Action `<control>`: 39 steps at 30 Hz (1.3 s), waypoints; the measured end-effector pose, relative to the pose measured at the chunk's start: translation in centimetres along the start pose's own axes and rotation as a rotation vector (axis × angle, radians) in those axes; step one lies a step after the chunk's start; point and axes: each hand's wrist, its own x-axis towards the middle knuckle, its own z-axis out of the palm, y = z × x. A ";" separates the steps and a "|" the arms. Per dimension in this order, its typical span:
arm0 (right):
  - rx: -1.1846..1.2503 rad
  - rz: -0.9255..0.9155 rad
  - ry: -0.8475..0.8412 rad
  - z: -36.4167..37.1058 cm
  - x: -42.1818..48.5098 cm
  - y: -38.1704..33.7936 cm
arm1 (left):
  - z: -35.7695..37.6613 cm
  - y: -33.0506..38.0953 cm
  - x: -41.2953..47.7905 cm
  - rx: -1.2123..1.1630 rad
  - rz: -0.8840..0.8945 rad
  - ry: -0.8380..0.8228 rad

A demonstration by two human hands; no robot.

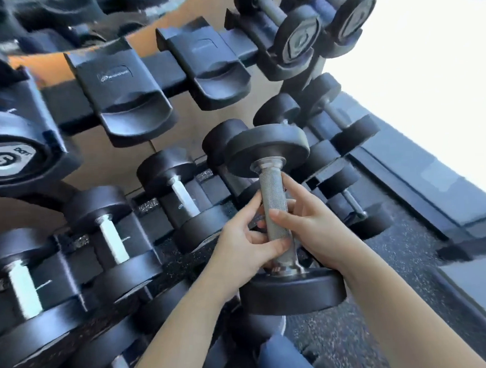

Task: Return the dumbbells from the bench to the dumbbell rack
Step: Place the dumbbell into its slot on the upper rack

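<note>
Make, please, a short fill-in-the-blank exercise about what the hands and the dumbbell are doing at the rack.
1. Both hands, left hand and right hand, hold the dumbbell by its knurled metal ____.
2. The held dumbbell is carried ____, one head above the other.
3. On the rack's middle row, two cradles stand ____.

Missing words: handle; upright; empty

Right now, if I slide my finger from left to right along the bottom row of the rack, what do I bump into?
Three racked black dumbbells with shiny silver handles → →, then the black round-ended dumbbell with a knurled steel handle held in the left hand and right hand.
</note>
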 end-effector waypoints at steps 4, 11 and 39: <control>-0.007 0.016 -0.078 -3.7 2.7 -0.8 | 1.8 0.6 3.7 -0.015 0.002 0.062; -0.022 0.059 -0.140 -5.6 5.8 -1.0 | 2.1 0.6 6.8 -0.039 -0.014 0.126; 0.006 0.032 -0.331 11.6 16.6 -3.8 | -17.4 3.6 3.2 -0.052 -0.033 0.311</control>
